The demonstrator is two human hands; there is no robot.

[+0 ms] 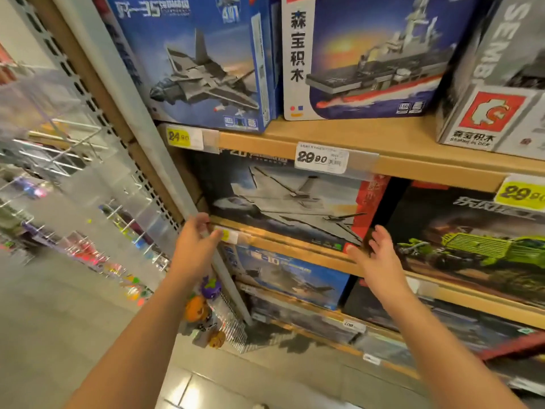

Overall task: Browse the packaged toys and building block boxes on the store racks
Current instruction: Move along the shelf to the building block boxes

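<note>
At the middle shelf point(295, 249), both hands reached for the jet box point(283, 202): left hand point(196, 240) open at its left end, right hand point(374, 252) open at its right corner. Next move, by judgement: closing both on the box ends.

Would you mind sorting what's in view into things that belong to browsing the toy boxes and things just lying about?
Job: grey jet box, fighter jet box, warship box, green truck box, left hand, right hand.
Lying about: price tag, hanging keychain toys.
</note>
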